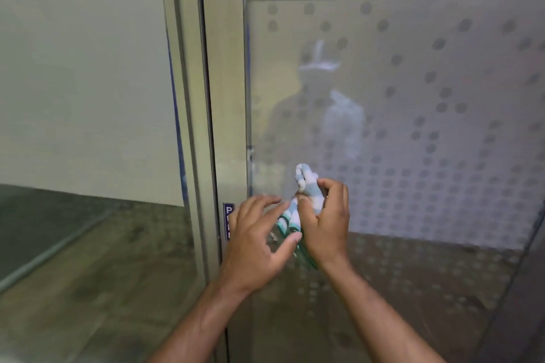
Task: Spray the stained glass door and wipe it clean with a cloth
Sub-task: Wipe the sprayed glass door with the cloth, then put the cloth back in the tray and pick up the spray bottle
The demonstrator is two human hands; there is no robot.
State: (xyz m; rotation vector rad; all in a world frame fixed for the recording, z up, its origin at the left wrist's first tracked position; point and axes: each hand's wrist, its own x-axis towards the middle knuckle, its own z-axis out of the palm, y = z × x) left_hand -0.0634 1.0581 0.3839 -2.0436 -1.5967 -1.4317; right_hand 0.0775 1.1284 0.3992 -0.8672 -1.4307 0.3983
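Here, cloth [306, 191]: striped white and teal (bunched), held up against the dotted glass door [413, 127], near its left frame.
Right hand [324, 224]: clenched around the cloth.
Left hand [253, 244]: fingers spread, released, thumb touching the cloth's hanging end.

Two bare hands are in view, a left hand [256, 240] and a right hand [326, 222], with one bunched cloth [308, 190], striped white and pale green, between them. There are two glass panes, the dotted glass door [413, 127] and one plain side pane [88, 82], parted by one metal frame [224, 68]. One small blue sticker [227, 211] sits on the frame, and the frosted dots are too many to count.
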